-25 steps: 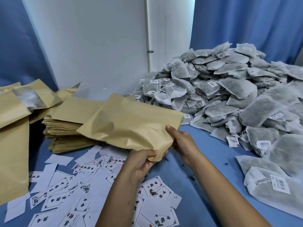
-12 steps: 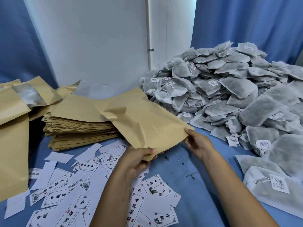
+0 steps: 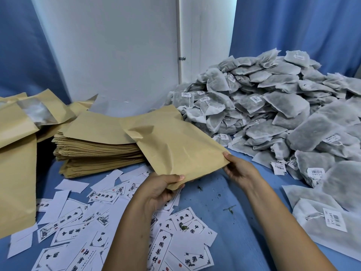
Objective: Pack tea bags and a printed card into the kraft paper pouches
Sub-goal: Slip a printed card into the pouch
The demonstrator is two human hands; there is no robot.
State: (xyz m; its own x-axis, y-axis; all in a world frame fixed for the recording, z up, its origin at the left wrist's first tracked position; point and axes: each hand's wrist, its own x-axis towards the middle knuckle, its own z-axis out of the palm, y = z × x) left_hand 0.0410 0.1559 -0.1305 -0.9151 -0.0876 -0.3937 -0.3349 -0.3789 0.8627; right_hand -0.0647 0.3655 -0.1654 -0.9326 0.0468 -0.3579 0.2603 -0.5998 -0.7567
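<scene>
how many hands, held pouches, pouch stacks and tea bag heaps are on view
hands: 2, left hand and right hand
held pouch: 1
pouch stack: 1
tea bag heap: 1
total: 5

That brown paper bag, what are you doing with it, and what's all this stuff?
A person is holding one kraft paper pouch by its near edge, left hand at one corner and right hand at the other. Nothing shows going into it yet. A stack of flat pouches sits behind it, a big heap of tea bags lies to the right, and printed cards are scattered in front.
</scene>
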